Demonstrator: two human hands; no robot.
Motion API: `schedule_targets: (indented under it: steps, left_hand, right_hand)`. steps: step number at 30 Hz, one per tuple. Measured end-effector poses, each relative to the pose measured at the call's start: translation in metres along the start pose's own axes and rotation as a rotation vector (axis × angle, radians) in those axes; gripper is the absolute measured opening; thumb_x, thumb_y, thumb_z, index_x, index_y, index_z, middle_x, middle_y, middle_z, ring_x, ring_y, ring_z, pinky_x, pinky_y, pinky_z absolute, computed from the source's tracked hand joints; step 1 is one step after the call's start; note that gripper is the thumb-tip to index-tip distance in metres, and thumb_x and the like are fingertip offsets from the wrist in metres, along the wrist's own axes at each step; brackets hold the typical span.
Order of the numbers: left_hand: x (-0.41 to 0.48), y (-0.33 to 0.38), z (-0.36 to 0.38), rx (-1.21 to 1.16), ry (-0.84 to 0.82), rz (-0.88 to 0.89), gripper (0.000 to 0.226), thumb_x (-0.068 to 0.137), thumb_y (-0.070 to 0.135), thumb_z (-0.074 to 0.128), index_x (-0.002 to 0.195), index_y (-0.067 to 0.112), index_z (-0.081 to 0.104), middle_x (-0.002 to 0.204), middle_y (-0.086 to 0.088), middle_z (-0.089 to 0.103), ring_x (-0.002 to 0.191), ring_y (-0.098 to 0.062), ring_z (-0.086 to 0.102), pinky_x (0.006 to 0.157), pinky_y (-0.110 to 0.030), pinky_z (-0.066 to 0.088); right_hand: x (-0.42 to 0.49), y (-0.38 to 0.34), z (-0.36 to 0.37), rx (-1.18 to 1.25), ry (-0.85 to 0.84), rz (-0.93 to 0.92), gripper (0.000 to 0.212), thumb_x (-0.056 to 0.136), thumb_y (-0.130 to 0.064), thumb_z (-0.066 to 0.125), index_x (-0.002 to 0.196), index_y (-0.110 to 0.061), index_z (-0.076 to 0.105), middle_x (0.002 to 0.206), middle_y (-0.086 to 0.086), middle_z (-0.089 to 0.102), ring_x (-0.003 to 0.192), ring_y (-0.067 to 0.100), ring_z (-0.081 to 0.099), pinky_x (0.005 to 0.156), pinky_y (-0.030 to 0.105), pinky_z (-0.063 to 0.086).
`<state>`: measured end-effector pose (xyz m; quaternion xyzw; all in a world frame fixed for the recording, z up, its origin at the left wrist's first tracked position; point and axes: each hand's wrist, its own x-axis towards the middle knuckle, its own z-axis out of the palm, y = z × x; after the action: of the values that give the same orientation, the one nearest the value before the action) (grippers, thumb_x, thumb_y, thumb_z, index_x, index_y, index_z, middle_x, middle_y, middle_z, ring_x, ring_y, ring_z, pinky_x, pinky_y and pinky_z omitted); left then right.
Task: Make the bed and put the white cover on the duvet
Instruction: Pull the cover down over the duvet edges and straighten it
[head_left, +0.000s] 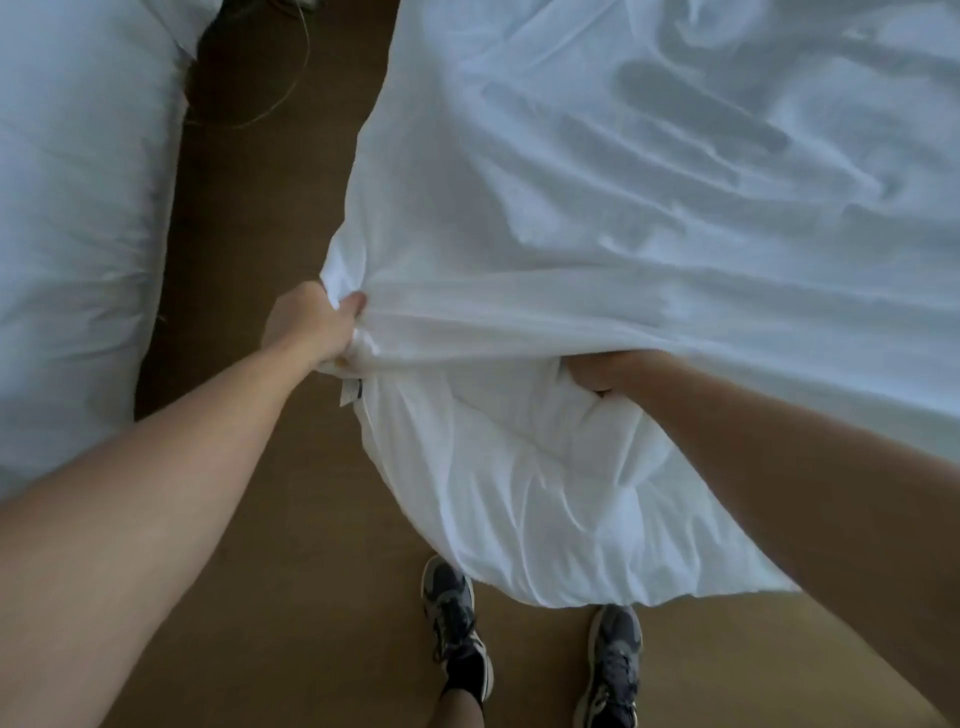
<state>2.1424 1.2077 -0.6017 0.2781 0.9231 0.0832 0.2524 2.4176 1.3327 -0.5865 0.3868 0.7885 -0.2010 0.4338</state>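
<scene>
The white cover (649, 218) lies rumpled over the bed on the right, its near edge stretched taut between my hands. My left hand (311, 322) grips a bunched corner of the cover at the bed's near-left corner, thumb on top. My right hand (608, 371) grips the cover's edge further right, fingers partly hidden under the cloth. Below that edge the quilted white duvet (519, 493) hangs out and sags toward the floor; a small label (350, 395) dangles near the left corner.
A second bed with white bedding (72, 234) stands at the left. Brown carpet (249, 249) forms a narrow aisle between the beds. My feet in grey trainers (452, 613) stand just below the hanging duvet. A thin cable (291, 83) lies on the floor far up the aisle.
</scene>
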Motion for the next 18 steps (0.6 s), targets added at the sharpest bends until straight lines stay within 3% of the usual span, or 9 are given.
schedule_targets:
  steps: [3, 5, 7, 8, 9, 11, 13, 16, 18]
  left_hand:
    - [0.011, 0.009, -0.004, 0.150, 0.060, 0.016, 0.047, 0.100, 0.055, 0.052, 0.101, 0.009, 0.058, 0.096, -0.011, 0.061, 0.084, -0.031, 0.057, 0.069, -0.039, 0.045]
    - [0.015, 0.013, 0.000, 0.206, 0.068, 0.024, 0.045, 0.099, 0.057, 0.053, 0.095, 0.012, 0.057, 0.092, -0.009, 0.062, 0.080, -0.030, 0.058, 0.065, -0.038, 0.045]
    - [0.015, 0.010, 0.006, 0.222, 0.087, 0.043, 0.046, 0.096, 0.061, 0.055, 0.094, 0.015, 0.060, 0.091, -0.009, 0.065, 0.079, -0.031, 0.061, 0.065, -0.037, 0.048]
    - [0.014, 0.005, 0.008, 0.210, 0.098, 0.051, 0.050, 0.092, 0.065, 0.056, 0.097, 0.016, 0.061, 0.092, -0.008, 0.066, 0.081, -0.032, 0.062, 0.067, -0.037, 0.051]
    - [0.011, 0.000, 0.008, 0.182, 0.098, 0.038, 0.056, 0.088, 0.071, 0.056, 0.100, 0.017, 0.062, 0.092, -0.006, 0.066, 0.083, -0.031, 0.063, 0.070, -0.038, 0.054]
    - [0.004, -0.014, 0.007, 0.014, 0.060, -0.046, 0.071, 0.076, 0.083, 0.058, 0.098, 0.016, 0.060, 0.092, -0.001, 0.065, 0.084, -0.028, 0.063, 0.075, -0.040, 0.057]
    - [-0.010, -0.030, 0.006, -0.301, -0.044, -0.160, 0.074, 0.069, 0.084, 0.066, 0.097, 0.016, 0.065, 0.093, 0.002, 0.069, 0.084, -0.023, 0.067, 0.077, -0.039, 0.059]
    - [-0.029, -0.046, 0.008, -0.627, -0.157, -0.175, 0.051, 0.076, 0.068, 0.075, 0.094, 0.021, 0.068, 0.095, 0.002, 0.073, 0.086, -0.019, 0.069, 0.069, -0.031, 0.056]
    - [-0.032, -0.050, 0.006, -0.750, -0.181, -0.182, 0.046, 0.080, 0.066, 0.072, 0.098, 0.023, 0.069, 0.098, 0.005, 0.072, 0.088, -0.015, 0.068, 0.067, -0.028, 0.052]
  right_hand:
    - [-0.040, -0.002, -0.043, 0.097, -0.228, -0.133, 0.047, 0.101, -0.037, 0.057, 0.135, -0.005, 0.058, 0.101, 0.004, 0.070, 0.092, 0.026, 0.065, 0.088, 0.035, 0.051]
    - [-0.068, -0.002, -0.074, 0.568, -0.308, -0.299, 0.038, 0.098, -0.032, 0.062, 0.133, -0.017, 0.060, 0.095, -0.005, 0.073, 0.088, 0.020, 0.070, 0.084, 0.035, 0.056]
    - [-0.066, 0.002, -0.095, 0.848, 0.147, -0.367, 0.026, 0.093, -0.035, 0.069, 0.115, -0.020, 0.068, 0.093, -0.002, 0.076, 0.082, 0.018, 0.073, 0.080, 0.035, 0.056]
    - [-0.056, 0.004, -0.101, 0.762, 0.431, -0.316, 0.036, 0.087, -0.046, 0.074, 0.112, -0.022, 0.068, 0.095, -0.005, 0.074, 0.082, 0.015, 0.071, 0.081, 0.033, 0.054]
    - [-0.042, 0.003, -0.097, 0.563, 0.537, -0.241, 0.051, 0.080, -0.057, 0.077, 0.116, -0.024, 0.065, 0.101, -0.007, 0.070, 0.089, 0.015, 0.067, 0.087, 0.032, 0.051]
    - [-0.006, -0.013, -0.058, 0.280, 0.315, -0.186, 0.057, 0.077, -0.063, 0.076, 0.116, -0.023, 0.063, 0.110, -0.002, 0.064, 0.103, 0.021, 0.061, 0.092, 0.031, 0.047]
    - [0.017, -0.034, -0.014, 0.172, 0.196, -0.145, 0.032, 0.091, -0.053, 0.066, 0.103, -0.024, 0.066, 0.116, 0.008, 0.068, 0.110, 0.029, 0.063, 0.088, 0.032, 0.047]
    - [0.020, -0.048, 0.016, 0.289, 0.315, -0.138, 0.026, 0.101, -0.044, 0.048, 0.112, -0.027, 0.064, 0.124, 0.012, 0.065, 0.113, 0.035, 0.061, 0.089, 0.036, 0.047]
    - [0.009, -0.063, 0.025, 0.286, 0.435, -0.248, 0.046, 0.096, -0.062, 0.043, 0.117, -0.024, 0.056, 0.124, 0.011, 0.060, 0.113, 0.035, 0.056, 0.092, 0.042, 0.044]
